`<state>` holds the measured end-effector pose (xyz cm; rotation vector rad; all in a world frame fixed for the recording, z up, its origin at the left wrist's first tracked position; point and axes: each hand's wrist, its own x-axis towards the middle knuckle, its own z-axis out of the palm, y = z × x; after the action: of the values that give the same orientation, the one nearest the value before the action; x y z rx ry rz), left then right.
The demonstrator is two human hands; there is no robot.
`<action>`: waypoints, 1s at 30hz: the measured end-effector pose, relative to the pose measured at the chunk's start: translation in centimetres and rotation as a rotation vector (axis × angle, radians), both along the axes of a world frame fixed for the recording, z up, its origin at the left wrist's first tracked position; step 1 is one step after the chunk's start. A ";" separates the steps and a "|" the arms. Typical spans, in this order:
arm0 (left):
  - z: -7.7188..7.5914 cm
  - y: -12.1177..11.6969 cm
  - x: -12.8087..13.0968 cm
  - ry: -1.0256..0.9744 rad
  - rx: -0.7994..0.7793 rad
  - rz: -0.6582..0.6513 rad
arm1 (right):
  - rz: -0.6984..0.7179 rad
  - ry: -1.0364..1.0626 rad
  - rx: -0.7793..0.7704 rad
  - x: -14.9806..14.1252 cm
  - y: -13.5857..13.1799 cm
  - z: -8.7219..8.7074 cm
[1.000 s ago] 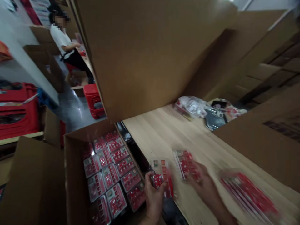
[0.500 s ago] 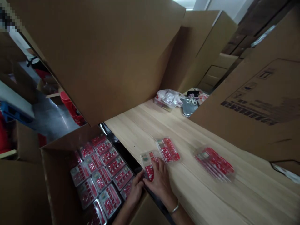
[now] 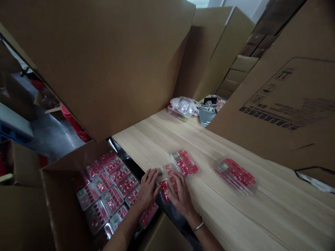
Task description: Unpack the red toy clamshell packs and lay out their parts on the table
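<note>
Down at the far end of the pale wood tabletop [image 3: 146, 139] there's a crumpled plastic bag [image 3: 184, 106] right beside a grey pouch [image 3: 206, 115], with big cardboard flaps [image 3: 96, 66] walling it in and flattened cartons [image 3: 240, 69] stacked behind.

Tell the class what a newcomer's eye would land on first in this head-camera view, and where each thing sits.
The open cardboard box at lower left stands out first, packed with rows of red-and-clear blister packs. To its right, two more packs lie on a pale wooden tabletop. At the table's near edge, the left hand and right hand are spread at a third pack.
</note>
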<state>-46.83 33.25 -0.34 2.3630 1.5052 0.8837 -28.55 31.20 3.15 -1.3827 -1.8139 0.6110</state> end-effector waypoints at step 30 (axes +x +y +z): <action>-1.0 -1.6 -0.4 -0.506 -0.228 0.064 | -0.007 -0.379 0.029 -1.2 -1.1 0.2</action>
<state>-47.20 31.60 -1.34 1.7650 1.3856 1.1473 -29.73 30.12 3.33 -1.5635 -2.1005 0.3311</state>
